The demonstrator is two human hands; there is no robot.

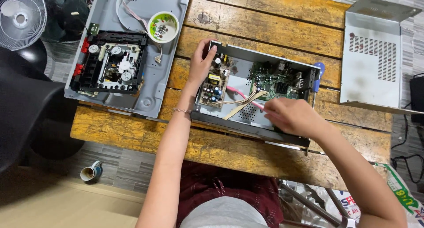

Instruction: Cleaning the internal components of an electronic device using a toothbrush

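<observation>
We had an opened player chassis (247,117) lying on the wooden worktop (265,29), just in front of us and turned slightly askew. Our left hand (201,62) rested on its far left corner, fingers curled over the rim and pressed to the metal, beside the small power board (214,84) with its capacitors. Our right hand (293,117) lay inside the chassis near its near right edge, fingers drawn together on a pink tool handle (245,96); we could not tell how firmly the grip closed, since the fingertips were hidden under the hand. A flat beige ribbon cable (240,106) ran from the power board toward the green main board (276,82) at the far right of the chassis.

On the left of the worktop sat a grey tray (152,77) carrying a black disc drive (112,62) and a small bowl (163,27) holding screws. Far right stood the removed metal cover (375,55). A white fan (20,18) stood far left, and a mug (92,171) lay on the floor below the worktop.
</observation>
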